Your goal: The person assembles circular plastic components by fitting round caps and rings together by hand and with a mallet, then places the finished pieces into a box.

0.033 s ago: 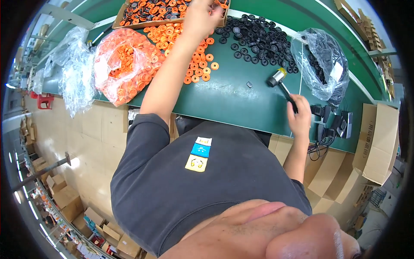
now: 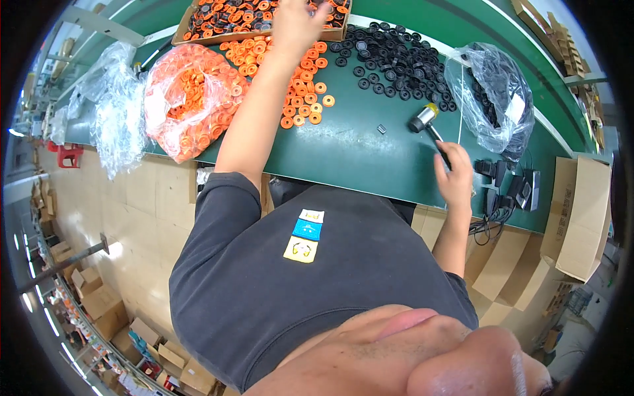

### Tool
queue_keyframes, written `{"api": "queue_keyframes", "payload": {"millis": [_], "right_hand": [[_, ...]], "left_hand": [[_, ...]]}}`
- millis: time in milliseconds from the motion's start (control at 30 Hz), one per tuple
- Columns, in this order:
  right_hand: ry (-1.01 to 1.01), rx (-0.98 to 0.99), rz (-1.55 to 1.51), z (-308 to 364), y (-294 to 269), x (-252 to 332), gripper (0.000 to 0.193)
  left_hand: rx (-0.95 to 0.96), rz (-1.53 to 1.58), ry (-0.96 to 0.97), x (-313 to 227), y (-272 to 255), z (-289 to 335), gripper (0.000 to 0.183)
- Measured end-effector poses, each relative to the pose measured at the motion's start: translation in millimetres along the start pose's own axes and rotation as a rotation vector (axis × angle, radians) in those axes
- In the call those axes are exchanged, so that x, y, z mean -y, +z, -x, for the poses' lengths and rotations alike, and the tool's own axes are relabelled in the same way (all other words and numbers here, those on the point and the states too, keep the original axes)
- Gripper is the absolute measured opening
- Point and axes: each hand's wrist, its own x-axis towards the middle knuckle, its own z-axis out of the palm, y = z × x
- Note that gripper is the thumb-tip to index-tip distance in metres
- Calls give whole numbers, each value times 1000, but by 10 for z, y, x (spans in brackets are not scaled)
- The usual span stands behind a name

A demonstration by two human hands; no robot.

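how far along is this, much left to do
Done so far: the cardboard tray at the far edge already holds many joined orange-and-black pieces. In hand: the left hand reaches into that tray, while the right hand grips the mallet resting on the green bench. Left: big loose piles of orange rings and black rings, plus a full bag of orange rings.

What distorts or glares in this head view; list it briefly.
Head view: strong fisheye, so the green table edge bows and a black rim rings the picture; bright glare sits on the clear plastic bags; the person's face at the bottom is close and soft; the left hand reaches the cardboard tray near the top edge; the right hand on the mallet is sharp.
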Motion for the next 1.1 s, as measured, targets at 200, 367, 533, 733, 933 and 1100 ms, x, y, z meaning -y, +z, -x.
{"api": "queue_keyframes", "payload": {"millis": [200, 367, 533, 733, 933, 1100], "right_hand": [[-139, 96, -213, -272, 383, 339, 22], [-147, 255, -213, -674, 594, 553, 30], [-267, 186, -116, -1062, 994, 528, 39], [-216, 228, -49, -1161, 1192, 495, 38], [-166, 177, -149, -1103, 1152, 390, 33], [-165, 160, -226, -1084, 1196, 345, 32]], "left_hand": [[326, -249, -59, 354, 116, 322, 37], [283, -443, -61, 260, 59, 830, 34], [273, -599, 60, 259, 149, 929, 30], [438, -527, 81, 168, 344, 968, 24], [376, -388, 118, 194, 479, 970, 23], [359, -222, 158, 247, 424, 1027, 21]]}}
